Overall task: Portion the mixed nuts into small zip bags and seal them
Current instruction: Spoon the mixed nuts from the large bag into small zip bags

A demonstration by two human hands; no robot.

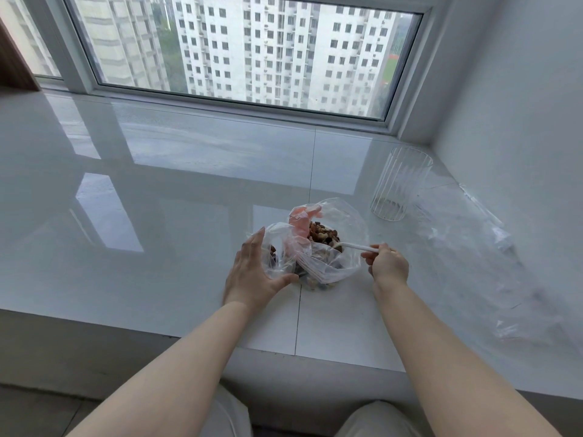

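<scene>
A large clear plastic bag with a pink patch stands open on the white sill and holds mixed nuts. To its left leans a small clear zip bag with a few nuts inside. My left hand cups this small bag from the left, thumb under its front edge. My right hand pinches the handle of a white spoon, whose bowl dips into the nuts in the large bag.
A ribbed clear glass stands at the right, back from the bags. Several empty clear bags lie flat along the right wall. The sill's front edge runs just above my knees. The window is behind.
</scene>
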